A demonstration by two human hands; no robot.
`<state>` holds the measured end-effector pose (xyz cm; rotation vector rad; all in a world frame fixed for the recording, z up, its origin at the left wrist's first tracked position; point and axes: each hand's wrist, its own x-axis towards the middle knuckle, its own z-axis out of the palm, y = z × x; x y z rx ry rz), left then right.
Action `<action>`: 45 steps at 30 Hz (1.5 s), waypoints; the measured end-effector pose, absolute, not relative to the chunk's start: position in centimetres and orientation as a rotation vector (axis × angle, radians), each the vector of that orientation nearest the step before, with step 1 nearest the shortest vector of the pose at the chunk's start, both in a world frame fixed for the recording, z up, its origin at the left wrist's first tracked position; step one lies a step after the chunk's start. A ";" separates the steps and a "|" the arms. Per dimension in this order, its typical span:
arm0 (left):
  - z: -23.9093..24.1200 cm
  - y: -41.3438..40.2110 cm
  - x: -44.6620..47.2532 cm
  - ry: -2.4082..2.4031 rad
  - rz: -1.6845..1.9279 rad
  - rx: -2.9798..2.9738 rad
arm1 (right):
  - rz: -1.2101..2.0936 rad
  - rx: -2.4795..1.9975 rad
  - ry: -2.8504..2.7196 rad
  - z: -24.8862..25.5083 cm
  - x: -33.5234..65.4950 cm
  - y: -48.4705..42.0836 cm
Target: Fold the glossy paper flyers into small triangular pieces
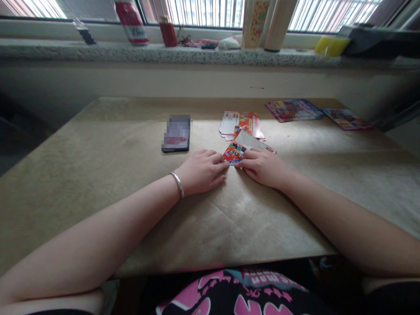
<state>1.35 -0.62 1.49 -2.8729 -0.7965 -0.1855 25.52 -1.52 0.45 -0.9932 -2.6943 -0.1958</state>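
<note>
Both of my hands rest on a table covered with brown paper [229, 218]. My left hand [201, 170], with a silver bracelet at the wrist, has its fingers curled and pinches the left edge of a small colourful card [234, 152]. My right hand [265, 167] is closed on the same card from the right side. The card sits tilted between the fingertips, its printed face up. Just behind it lies a loose pile of similar red and white cards [241, 124].
A dark phone [176, 133] lies flat left of the cards. Two printed booklets [293, 109] [347, 118] lie at the far right. The windowsill behind holds a red can [131, 22], a red cup [168, 33], a box and a yellow item [331, 45].
</note>
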 end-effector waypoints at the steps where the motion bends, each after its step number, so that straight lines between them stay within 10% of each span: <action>1: 1.6 -0.6 1.2 -0.795 -0.192 -2.856 | -0.196 -0.990 -2.694 0.4 25.5 -1.5; 45: 0.8 -0.3 1.0 -0.823 -0.268 -2.828 | 0.024 -1.128 -2.699 1.3 27.9 -1.4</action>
